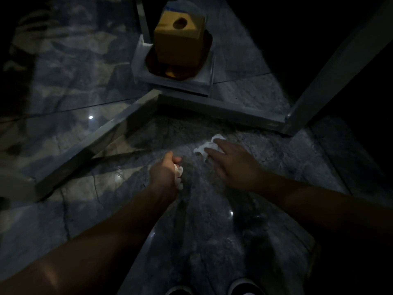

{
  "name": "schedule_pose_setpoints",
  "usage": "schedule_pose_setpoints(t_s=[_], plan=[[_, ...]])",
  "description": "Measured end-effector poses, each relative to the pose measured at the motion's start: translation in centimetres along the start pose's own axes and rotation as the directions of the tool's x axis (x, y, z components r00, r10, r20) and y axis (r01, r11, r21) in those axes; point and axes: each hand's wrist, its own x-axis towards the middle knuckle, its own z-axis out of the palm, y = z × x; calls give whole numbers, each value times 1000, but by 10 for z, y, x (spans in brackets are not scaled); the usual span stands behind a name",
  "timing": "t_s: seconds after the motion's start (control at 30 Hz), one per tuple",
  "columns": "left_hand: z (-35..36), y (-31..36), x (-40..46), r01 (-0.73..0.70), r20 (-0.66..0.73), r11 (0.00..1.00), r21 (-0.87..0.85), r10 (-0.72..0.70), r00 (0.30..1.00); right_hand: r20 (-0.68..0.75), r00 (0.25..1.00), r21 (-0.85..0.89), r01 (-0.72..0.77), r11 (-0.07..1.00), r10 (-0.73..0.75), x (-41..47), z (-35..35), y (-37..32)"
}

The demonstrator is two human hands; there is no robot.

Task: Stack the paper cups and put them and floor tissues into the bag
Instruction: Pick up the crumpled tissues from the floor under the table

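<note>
1. I judge the job partly done: I am gathering tissues off the dark marble floor, and neither paper cups nor a bag show in this view, so stacking and bagging look to be ahead.
2. My left hand is a closed fist; its grip is tight around a crumpled white tissue wad that pokes out on the right side of the fist.
3. My right hand is spread open, palm down, with its fingertips touching the loose floor tissue; the grip has not closed on it.
4. That tissue lies flat on the floor, to the right of my fist and just near of the metal frame.
5. Farther off, a yellow tissue box sits on a low shelf, well apart from both hands.
</note>
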Motion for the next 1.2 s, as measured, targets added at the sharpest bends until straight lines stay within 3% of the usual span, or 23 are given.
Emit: schedule_pose_setpoints(t_s=[0.2,0.43,0.67,0.8,0.93,1.1,1.2], plan=[[-6,2,0,18,78,998,-63,-13,997,317,929,-20,-192,981,188,20,21,-5],[-9,1,0,16,123,999,-28,-12,992,354,922,-44,-149,988,154,18,26,-3],[-5,1,-2,88,172,994,-66,-76,982,280,956,78,-110,991,84,10,19,-3],[-6,0,0,103,231,985,-137,-70,970,28,998,156,55,986,-60,5,2,-15],[-6,4,-1,75,324,976,-207,-4,946,-175,936,66,320,945,-304,3,-13,-33],[-5,11,-8,76,418,952,-296,57,907,-234,820,-25,531,847,-522,1,-5,-42],[2,14,-15,92,405,977,-190,-8,914,-200,794,-74,572,817,-574,0,2,-39]])
